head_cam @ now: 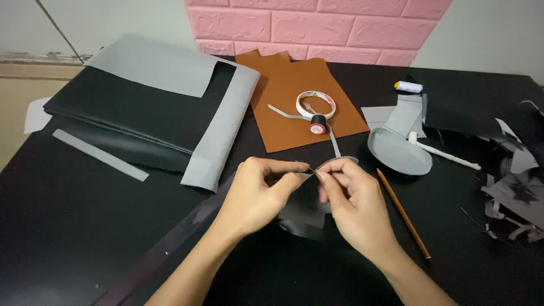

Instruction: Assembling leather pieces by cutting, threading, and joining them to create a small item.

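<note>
A: What do we have in our hands?

B: Our left hand (258, 195) and right hand (348, 201) meet over the black table (68, 238), both pinching the upper edge of a curved black leather piece (303, 212) with a grey underside. The fingertips nearly touch at that edge.

A: Is there a needle between them?

B: We see a thin glint at the left fingertips, too small to tell what it is.

A: And around us?

B: Just right of our right hand lies a wooden pencil (403, 214), slanting away. Beyond the hands a brown leather sheet (300, 99) carries a roll of white tape (315, 105) and a black thread spool (318, 123). To the right of that we have a grey oval sole piece (399, 152), a white tool (445, 154) and a white thread spool (408, 86). Folded black and grey material (153, 113) sits far left, grey scraps (518, 192) at the right edge.
</note>
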